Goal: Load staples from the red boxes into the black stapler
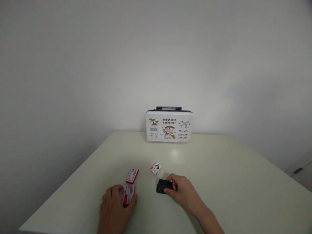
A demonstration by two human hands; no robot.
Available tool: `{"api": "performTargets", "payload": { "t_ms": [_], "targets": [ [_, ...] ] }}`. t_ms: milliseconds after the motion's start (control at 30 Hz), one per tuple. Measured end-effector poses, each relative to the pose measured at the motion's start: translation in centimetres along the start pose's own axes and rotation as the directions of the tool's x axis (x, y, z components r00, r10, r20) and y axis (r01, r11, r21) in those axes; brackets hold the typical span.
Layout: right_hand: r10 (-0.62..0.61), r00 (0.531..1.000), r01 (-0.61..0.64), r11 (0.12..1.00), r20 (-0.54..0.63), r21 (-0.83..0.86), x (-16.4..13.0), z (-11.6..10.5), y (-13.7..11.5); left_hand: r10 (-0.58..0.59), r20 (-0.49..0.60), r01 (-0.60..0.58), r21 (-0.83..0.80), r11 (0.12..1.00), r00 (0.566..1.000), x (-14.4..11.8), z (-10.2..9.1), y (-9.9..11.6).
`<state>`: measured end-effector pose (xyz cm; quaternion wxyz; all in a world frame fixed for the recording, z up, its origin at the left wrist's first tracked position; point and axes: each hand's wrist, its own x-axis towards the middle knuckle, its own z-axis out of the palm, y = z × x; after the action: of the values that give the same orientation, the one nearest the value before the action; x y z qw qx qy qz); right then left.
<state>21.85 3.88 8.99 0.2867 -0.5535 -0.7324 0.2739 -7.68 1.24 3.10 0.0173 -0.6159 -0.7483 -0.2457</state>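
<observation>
Left hand (114, 208) grips red-white carton (128, 194), light, crushable: hold by edges | right hand (184, 191) clasps black stapler (164, 186), rigid, on bench (219, 182)

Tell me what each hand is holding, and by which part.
The left hand grips a small red-and-white box by its near end; the right hand grasps a small black device at its right end.

Pale table (219, 182) with a printed case (170, 125), red-white packets (132, 175) (perhaps staples), a small box (155, 169).
</observation>
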Motion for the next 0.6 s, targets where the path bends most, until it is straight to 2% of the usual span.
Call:
{"api": "performTargets", "payload": {
  "t_ms": [167, 300, 367, 467, 600],
  "targets": [
    [0.056, 0.998, -0.057, 0.998, -0.031, -0.013, -0.3, 0.3, 0.3, 0.218, -0.011, -0.219, -0.017, 0.976, 0.976, 0.9, 0.8, -0.3],
    [0.142, 0.986, -0.148, 0.987, -0.091, -0.06, -0.7, 0.3, 0.6, 0.415, 0.069, -0.406, -0.114, 0.907, 0.907, 1.5, 1.2, -0.2],
    [0.183, 0.972, -0.198, 0.976, -0.146, -0.095, -0.8, 0.3, 0.8, 0.435, 0.097, -0.419, -0.152, 0.895, 0.895, 1.7, 1.4, 0.2],
    [0.247, 0.945, -0.275, 0.955, -0.214, -0.108, -1.0, 0.4, 1.1, 0.414, 0.103, -0.391, -0.184, 0.902, 0.905, 2.2, 1.8, 1.8],
    [0.296, 0.928, -0.302, 0.953, -0.226, 0.006, -1.2, 1.0, 1.6, 0.43, 0.114, -0.406, -0.185, 0.895, 0.896, 3.2, 2.6, 4.8]
  ]
}}
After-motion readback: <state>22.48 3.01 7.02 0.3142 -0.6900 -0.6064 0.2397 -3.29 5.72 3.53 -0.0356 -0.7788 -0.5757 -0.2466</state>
